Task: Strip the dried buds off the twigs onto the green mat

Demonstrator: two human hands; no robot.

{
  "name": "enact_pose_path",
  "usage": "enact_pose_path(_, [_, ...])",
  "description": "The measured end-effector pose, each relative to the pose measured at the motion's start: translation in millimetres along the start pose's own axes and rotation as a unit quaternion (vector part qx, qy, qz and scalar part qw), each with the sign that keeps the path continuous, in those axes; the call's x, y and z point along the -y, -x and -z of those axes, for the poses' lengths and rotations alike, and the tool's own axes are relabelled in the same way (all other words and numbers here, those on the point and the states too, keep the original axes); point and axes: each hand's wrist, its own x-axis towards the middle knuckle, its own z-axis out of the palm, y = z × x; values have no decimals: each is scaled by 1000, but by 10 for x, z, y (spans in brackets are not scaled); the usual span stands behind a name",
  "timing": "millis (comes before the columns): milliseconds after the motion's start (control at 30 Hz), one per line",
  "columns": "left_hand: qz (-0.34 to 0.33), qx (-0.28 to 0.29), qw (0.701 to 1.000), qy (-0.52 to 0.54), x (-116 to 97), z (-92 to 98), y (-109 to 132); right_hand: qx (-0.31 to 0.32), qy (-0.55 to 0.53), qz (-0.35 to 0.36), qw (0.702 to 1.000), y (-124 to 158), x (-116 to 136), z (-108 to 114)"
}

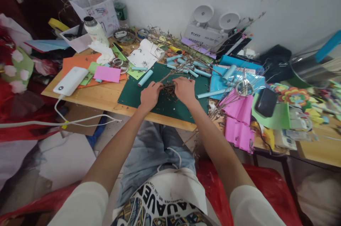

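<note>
Above the dark green cutting mat [130, 91], my left hand [149, 94] pinches a thin dry twig [166, 84] between thumb and fingers. My right hand [184, 89] is closed on the twig's other end, close to the left. Beneath and between the hands lies a small heap of brown twig bits [170, 93]. Rolled light-blue paper tubes [145, 78] lie on and around the mat, several of them behind my hands. Long bare branches [197, 59] stretch across the back of the mat toward the right. My fingertips partly hide the twig.
On the left are a white power bank [70, 81], a pink paper [107, 73] and a white bottle [95, 31]. Scissors [244, 86] rest on blue packets at right, beside pink crepe paper [238, 119] and a black box-shaped object [265, 102]. A white twin-head lamp [206, 34] stands against the wall.
</note>
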Motion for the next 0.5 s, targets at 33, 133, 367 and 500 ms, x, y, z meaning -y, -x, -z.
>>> enact_pose_path(33, [-2, 3, 1000, 0, -3, 4, 1, 7, -18, 6, 1000, 0, 8, -3])
enact_pose_path(133, [-1, 11, 1000, -6, -15, 17, 6, 40, -47, 0, 998, -34, 61, -6])
enact_pose_path(367, [-11, 18, 1000, -6, -29, 32, 21, 103, -113, -80, 985, -154, 86, 44])
enact_pose_path(500, [-19, 11, 1000, -19, -21, 16, 20, 80, -99, -66, 990, -138, 87, -3])
